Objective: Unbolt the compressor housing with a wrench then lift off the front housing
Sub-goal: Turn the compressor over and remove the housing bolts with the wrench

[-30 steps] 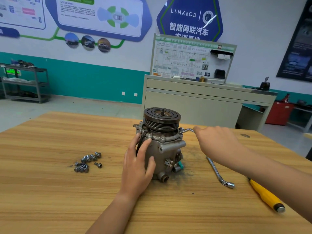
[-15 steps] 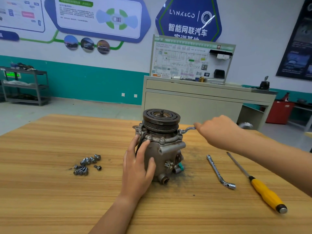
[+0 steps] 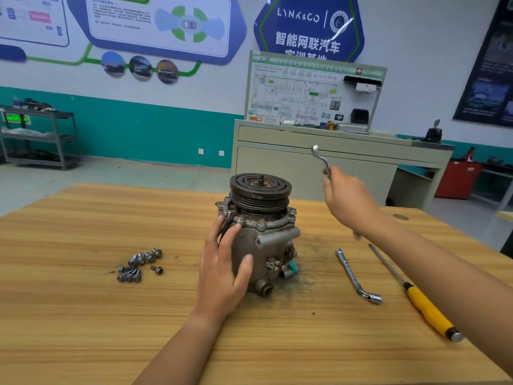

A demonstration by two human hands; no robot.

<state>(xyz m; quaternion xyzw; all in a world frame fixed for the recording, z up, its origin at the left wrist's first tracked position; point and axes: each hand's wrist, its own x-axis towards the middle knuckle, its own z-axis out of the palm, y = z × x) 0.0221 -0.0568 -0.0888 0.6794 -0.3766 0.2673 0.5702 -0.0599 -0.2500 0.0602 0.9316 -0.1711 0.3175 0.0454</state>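
Observation:
The grey compressor [image 3: 270, 245] stands upright on the wooden table [image 3: 83, 315], its grooved pulley [image 3: 260, 193] on top. Bolt heads ring the front housing flange [image 3: 266, 222] under the pulley. My left hand [image 3: 222, 269] rests on the left side of the body, fingers spread. My right hand [image 3: 348, 200] is raised to the right of the pulley and grips a bent metal wrench [image 3: 320, 159], whose end points up, clear of the compressor.
Several loose bolts [image 3: 138, 263] lie left of the compressor. A second socket wrench [image 3: 356, 276] and a yellow-handled screwdriver [image 3: 416, 297] lie on the right. Dark grime marks the table beside the compressor. A grey cabinet [image 3: 319, 165] stands behind the table.
My right hand has lifted the wrench off the flange bolt on the compressor's right side and raised it up and to the right. My left hand has stayed on the body.

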